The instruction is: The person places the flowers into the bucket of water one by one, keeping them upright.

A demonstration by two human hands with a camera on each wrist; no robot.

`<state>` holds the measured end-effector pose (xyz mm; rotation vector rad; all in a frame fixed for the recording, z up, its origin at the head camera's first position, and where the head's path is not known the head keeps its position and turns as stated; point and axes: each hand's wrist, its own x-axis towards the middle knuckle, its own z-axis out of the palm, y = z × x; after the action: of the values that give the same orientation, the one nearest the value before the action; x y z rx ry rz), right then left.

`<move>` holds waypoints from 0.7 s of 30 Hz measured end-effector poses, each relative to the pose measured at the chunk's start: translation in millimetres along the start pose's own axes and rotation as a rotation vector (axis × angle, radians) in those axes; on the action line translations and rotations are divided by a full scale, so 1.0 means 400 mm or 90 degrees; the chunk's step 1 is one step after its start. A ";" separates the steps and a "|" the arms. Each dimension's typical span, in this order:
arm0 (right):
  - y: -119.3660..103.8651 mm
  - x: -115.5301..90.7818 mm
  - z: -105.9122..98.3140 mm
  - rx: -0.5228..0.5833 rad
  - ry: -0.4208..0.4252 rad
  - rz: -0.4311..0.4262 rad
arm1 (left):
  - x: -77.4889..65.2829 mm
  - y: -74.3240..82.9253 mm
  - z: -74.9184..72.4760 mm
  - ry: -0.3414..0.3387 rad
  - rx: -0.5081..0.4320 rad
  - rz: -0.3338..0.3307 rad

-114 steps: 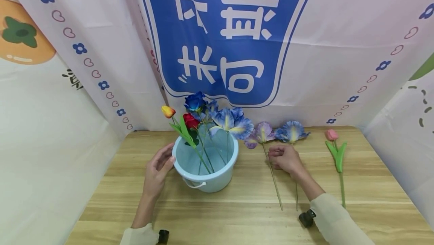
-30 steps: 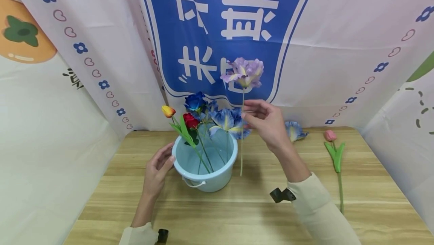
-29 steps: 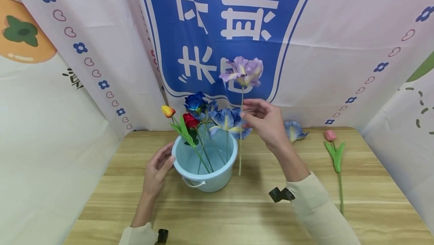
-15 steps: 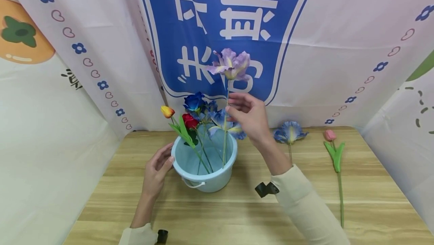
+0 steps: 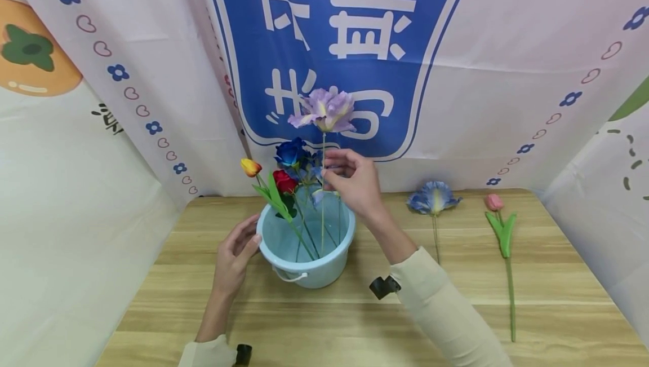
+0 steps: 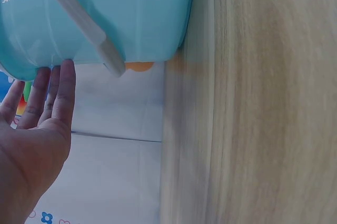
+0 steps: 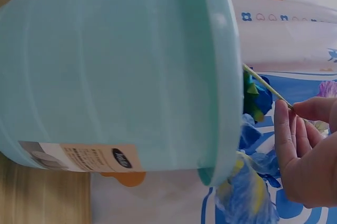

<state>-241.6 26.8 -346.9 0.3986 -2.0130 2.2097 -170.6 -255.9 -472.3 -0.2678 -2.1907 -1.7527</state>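
A light blue bucket (image 5: 306, 268) stands on the table in the head view. My left hand (image 5: 235, 257) rests against its left side, and the left wrist view shows fairly straight fingers (image 6: 64, 98) touching the wall. My right hand (image 5: 355, 184) pinches the stem of a purple iris (image 5: 325, 110) between thumb and fingertips. That iris is upright, its stem's lower end inside the bucket. A yellow-orange tulip (image 5: 250, 167), a red rose (image 5: 285, 182) and a blue rose (image 5: 291, 153) stand in the bucket. Blue irises behind my right hand are partly hidden; one blue iris (image 7: 245, 195) shows in the right wrist view.
Right of the bucket, another blue iris (image 5: 434, 198) lies on the wooden table (image 5: 314, 327). Farther right lies a pink tulip (image 5: 494, 203) with green leaves. A printed cloth (image 5: 481, 102) hangs behind the table. The bucket's handle (image 5: 291, 278) hangs at its front.
My right hand has picked the purple iris up off the table, carried it left and brought its stem over and into the bucket. My left hand has stayed at the bucket's side.
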 end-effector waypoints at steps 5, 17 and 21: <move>0.017 -0.007 0.009 -0.015 -0.007 0.004 | 0.000 -0.001 0.002 -0.001 -0.005 0.000; 0.059 -0.021 0.025 -0.069 -0.014 0.038 | 0.000 -0.001 0.003 -0.002 -0.013 0.006; 0.064 -0.023 0.029 -0.090 -0.014 0.049 | 0.000 -0.001 0.003 -0.002 -0.014 0.005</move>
<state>-238.3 13.4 -373.2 0.3366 -2.2147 2.0964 -170.8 -254.7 -472.9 -0.2842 -2.1695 -1.7744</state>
